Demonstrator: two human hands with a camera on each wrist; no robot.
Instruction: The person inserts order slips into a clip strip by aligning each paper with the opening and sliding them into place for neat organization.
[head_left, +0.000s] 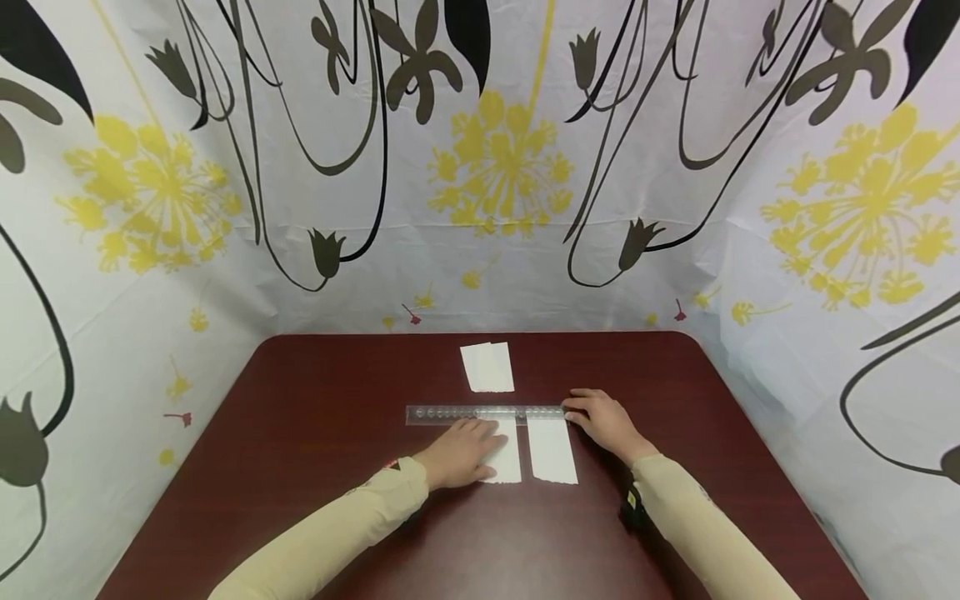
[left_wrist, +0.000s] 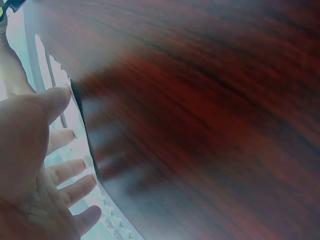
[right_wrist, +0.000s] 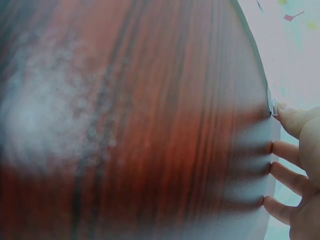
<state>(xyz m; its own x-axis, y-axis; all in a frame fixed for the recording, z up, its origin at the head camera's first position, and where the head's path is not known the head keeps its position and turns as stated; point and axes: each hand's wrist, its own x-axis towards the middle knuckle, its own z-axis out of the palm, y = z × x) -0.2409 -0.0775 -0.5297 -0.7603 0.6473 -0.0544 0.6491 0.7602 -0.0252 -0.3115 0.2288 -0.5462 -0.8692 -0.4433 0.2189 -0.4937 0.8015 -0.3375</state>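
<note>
A clear ruler (head_left: 442, 414) with a row of round holes lies crosswise over the tops of two white paper pieces. My left hand (head_left: 461, 452) rests with spread fingers on the left paper piece (head_left: 510, 462), its fingertips close to the ruler's lower edge. In the left wrist view, the fingers (left_wrist: 75, 190) are extended over the paper and the holed ruler (left_wrist: 116, 222). At the ruler's right end, my right hand (head_left: 609, 425) touches down beside the right paper piece (head_left: 552, 450). Its thumb (right_wrist: 287, 117) is at the ruler's end, while the other fingertips touch the table.
More white paper (head_left: 487, 367), apparently two overlapping pieces, lies farther back on the dark red-brown table (head_left: 337, 375). A flower-printed cloth (head_left: 510, 275) hangs behind the table and along both sides.
</note>
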